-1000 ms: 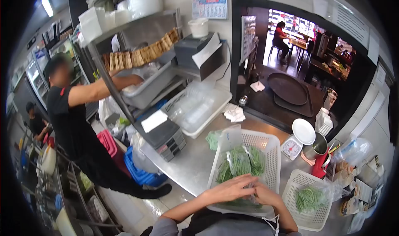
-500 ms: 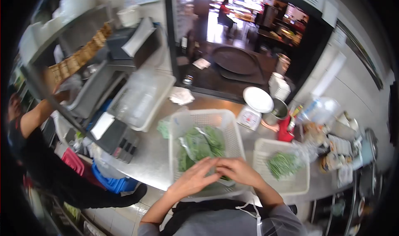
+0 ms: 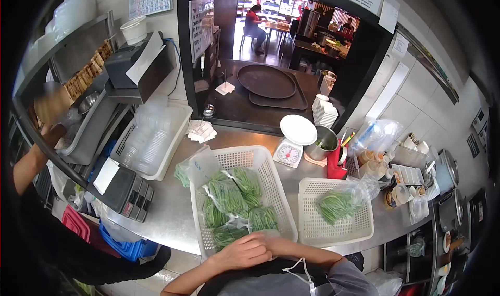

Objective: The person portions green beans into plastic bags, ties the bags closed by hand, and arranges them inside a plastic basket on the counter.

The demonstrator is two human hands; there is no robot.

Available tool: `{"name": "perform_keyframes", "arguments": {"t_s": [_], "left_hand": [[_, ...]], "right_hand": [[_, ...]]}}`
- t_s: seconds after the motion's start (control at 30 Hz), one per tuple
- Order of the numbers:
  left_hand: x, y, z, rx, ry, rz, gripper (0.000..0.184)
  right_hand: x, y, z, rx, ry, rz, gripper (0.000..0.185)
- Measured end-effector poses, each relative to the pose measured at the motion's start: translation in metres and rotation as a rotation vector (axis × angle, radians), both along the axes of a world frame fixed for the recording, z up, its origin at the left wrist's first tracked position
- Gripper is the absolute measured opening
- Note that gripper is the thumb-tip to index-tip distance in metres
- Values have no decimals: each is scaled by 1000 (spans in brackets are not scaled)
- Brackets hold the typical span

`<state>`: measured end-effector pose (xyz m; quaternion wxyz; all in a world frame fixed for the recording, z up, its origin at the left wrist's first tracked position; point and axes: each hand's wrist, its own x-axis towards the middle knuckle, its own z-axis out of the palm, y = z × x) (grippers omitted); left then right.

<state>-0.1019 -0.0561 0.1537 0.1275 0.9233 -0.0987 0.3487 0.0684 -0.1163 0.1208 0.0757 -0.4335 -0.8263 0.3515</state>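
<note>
My left hand (image 3: pixel 244 251) is at the near edge of a white perforated basket (image 3: pixel 284 205), with its fingers curled together. My right hand (image 3: pixel 270 239) meets it from the right, and its fingers are mostly hidden behind the left. Whatever they hold between them, if anything, cannot be made out. Inside the basket lie several clear plastic bags of green beans (image 3: pixel 226 196), some twisted shut at the top. To the right, a smaller white basket (image 3: pixel 307 233) holds an open-topped clear bag of green beans (image 3: pixel 336 206).
A kitchen scale (image 3: pixel 288 154) with a white plate, a steel pot (image 3: pixel 321 142) and a red holder (image 3: pixel 336 163) stand behind the baskets. At left are a tub of clear plastic containers (image 3: pixel 148 139) and a card terminal-like black box (image 3: pixel 122 189). A co-worker's arm (image 3: pixel 28 168) reaches over the left shelf.
My hands have drawn back towards my body, from over the bagged greens to the basket's near edge. The camera view has shifted, and the bags now show more fully.
</note>
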Motion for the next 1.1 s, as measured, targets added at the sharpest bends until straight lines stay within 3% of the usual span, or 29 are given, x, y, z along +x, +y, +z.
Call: {"name": "perform_keyframes", "arguments": {"t_s": [0.1,0.2,0.3,0.33,0.43,0.47,0.57,0.7,0.8,0.93,1.1], "left_hand": [[3,5,4,-44,-76,-70,14],[9,6,14,-82,-137,-142,28],[17,4,19,-98,-161,-208,37],[19,3,17,-99,-181,-211,38],[23,4,17,-91,-236,-200,40],[23,4,17,-86,-253,-189,40],[20,1,21,-68,-271,-177,40],[30,-3,20,-59,-278,-224,38],[36,-4,15,-87,-294,-226,35],[37,-8,13,-74,-281,-252,32],[47,-11,1,-103,-280,-257,27]], "right_hand": [[5,13,32,-1,111,143,23],[0,5,70,-155,-83,197,19],[-1,-13,84,-127,29,-11,18],[5,-15,75,-101,-78,96,21],[13,-19,82,104,110,74,24],[14,-17,85,-37,-44,102,25],[11,-16,77,6,33,158,23],[1,-7,90,-474,-91,-40,24],[3,-13,79,-450,-97,-198,30],[24,-18,15,-350,-84,115,39],[8,6,50,-314,-70,82,40]]}}
